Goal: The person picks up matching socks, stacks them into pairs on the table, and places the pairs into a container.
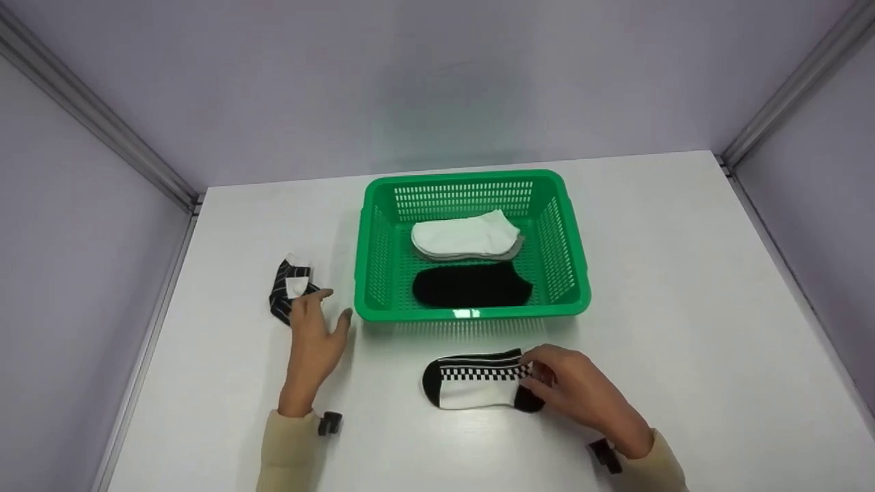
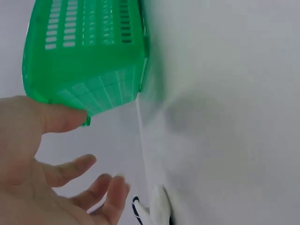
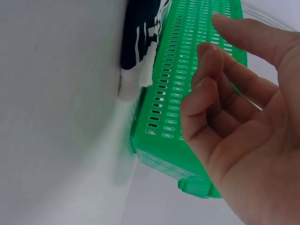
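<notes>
My left hand (image 1: 316,338) reaches over the near end of a bunched black-and-white striped sock (image 1: 280,290), left of the green basket. In the left wrist view its thumb and fingers (image 2: 115,201) are spread apart, and a white bit of the sock (image 2: 161,206) shows just beyond them. In front of the basket a flat sock (image 1: 478,393), white with black toe and heel and a checkered band, lies on the table. Over its right end hovers my right hand (image 1: 581,386). Seen from the right wrist, the fingers are loosely bent with nothing between them, apart from the sock (image 3: 140,37).
The green basket (image 1: 472,313) stands at the middle of the white table (image 1: 683,307). Inside, white socks (image 1: 465,236) with a grey layer beneath lie behind a black sock (image 1: 472,285). Pale walls (image 1: 451,82) enclose the table at the back and sides.
</notes>
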`<state>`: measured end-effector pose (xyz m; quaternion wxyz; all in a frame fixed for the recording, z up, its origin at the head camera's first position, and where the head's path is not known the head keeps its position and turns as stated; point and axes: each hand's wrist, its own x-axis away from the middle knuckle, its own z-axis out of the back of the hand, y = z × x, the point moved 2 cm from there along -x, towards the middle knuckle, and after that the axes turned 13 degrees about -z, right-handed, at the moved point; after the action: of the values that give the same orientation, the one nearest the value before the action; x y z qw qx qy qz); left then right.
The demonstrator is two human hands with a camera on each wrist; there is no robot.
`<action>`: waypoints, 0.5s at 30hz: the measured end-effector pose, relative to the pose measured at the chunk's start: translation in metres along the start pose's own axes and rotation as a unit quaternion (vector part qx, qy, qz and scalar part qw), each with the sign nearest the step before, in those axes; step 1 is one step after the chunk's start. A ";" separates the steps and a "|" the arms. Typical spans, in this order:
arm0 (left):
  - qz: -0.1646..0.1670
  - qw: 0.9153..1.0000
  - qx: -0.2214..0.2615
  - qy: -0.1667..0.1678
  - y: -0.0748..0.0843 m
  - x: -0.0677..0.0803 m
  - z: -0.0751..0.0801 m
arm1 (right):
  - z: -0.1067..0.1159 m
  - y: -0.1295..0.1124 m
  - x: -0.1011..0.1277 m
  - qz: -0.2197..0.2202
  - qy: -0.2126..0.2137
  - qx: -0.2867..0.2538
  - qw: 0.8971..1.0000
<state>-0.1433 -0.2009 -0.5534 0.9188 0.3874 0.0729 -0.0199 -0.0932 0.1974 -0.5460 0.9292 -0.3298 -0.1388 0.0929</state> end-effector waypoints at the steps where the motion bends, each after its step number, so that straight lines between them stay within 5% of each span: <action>1: 0.008 1.000 0.001 0.012 -0.004 -0.005 0.002 | 0.001 0.000 0.000 0.000 -0.001 -0.001 1.000; 8: 0.057 0.994 -0.034 0.085 -0.047 -0.038 0.022 | 0.004 -0.001 0.000 0.006 0.007 -0.004 1.000; 15: 0.147 0.989 -0.008 0.000 -0.084 -0.058 0.043 | 0.005 0.000 0.001 0.003 0.011 -0.011 1.000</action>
<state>-0.2032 -0.2915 -0.5744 0.9150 0.3863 0.0152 0.1156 -0.0936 0.2007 -0.5415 0.9265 -0.3418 -0.1289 0.0908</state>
